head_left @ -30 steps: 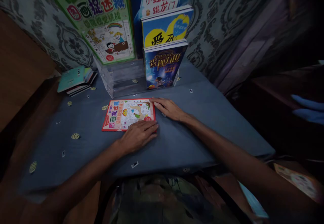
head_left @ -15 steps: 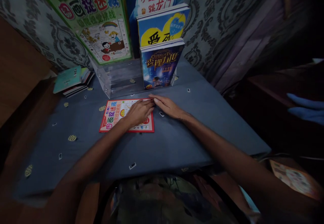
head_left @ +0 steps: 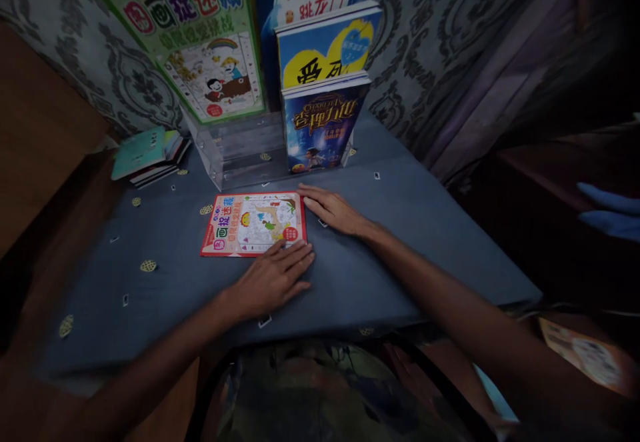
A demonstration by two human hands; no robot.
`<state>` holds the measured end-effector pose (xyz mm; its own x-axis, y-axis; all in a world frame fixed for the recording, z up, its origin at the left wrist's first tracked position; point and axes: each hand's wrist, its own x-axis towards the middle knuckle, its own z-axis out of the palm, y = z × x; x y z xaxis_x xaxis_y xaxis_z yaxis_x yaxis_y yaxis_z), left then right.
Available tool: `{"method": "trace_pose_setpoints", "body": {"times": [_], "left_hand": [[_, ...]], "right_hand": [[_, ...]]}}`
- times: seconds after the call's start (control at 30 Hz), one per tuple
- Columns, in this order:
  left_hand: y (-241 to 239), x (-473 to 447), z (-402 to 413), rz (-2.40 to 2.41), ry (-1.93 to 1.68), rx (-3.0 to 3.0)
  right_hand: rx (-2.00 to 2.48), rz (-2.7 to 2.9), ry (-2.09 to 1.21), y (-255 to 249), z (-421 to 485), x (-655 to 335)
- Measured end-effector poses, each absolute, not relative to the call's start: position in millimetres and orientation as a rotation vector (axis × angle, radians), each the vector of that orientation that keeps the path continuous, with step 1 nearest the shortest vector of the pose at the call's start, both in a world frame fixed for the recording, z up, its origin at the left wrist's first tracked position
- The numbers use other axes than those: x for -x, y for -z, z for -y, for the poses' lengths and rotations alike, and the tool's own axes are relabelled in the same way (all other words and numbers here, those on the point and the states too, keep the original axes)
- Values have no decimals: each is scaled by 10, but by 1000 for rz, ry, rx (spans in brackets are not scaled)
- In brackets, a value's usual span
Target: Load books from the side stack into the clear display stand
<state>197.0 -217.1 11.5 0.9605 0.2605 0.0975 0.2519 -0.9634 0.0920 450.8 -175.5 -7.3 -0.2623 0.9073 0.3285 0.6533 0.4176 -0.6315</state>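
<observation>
A red-bordered picture book lies flat on the table, its printed cover facing up. My left hand rests at the book's near right edge, fingers stretched out and slightly apart, fingertips over its lower border. At the far right corner is my right hand, laid flat with its fingers extended and the tips at the book's edge. Neither hand grips anything. Most of the cover is visible between them.
Behind the book, a clear acrylic stand holds a large green book and several blue ones, with a dark blue book in front. A small stack of books lies at the back left of the cloth-covered table.
My left hand has slid off the middle of the cover toward me, uncovering the picture. My right hand stays by the book's far right corner. The view has shifted slightly.
</observation>
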Motion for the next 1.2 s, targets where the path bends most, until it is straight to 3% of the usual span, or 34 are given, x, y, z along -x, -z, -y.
{"method": "trace_pose_setpoints", "body": {"times": [0.33, 0.67, 1.0, 1.2], "left_hand": [[-157, -1637, 2362, -582, -217, -2940], [-33, -949, 2264, -1168, -376, -2827], [125, -828, 2262, -1559, -507, -2797], [126, -869, 2292, -1632, -453, -2787]], "right_hand": [[1418, 2279, -217, 181, 1954, -4323], [1444, 2354, -127, 176, 2013, -4288], [1018, 2655, -335, -53, 1779, -3333], [1039, 2646, -298, -14, 1138, -2853]]}}
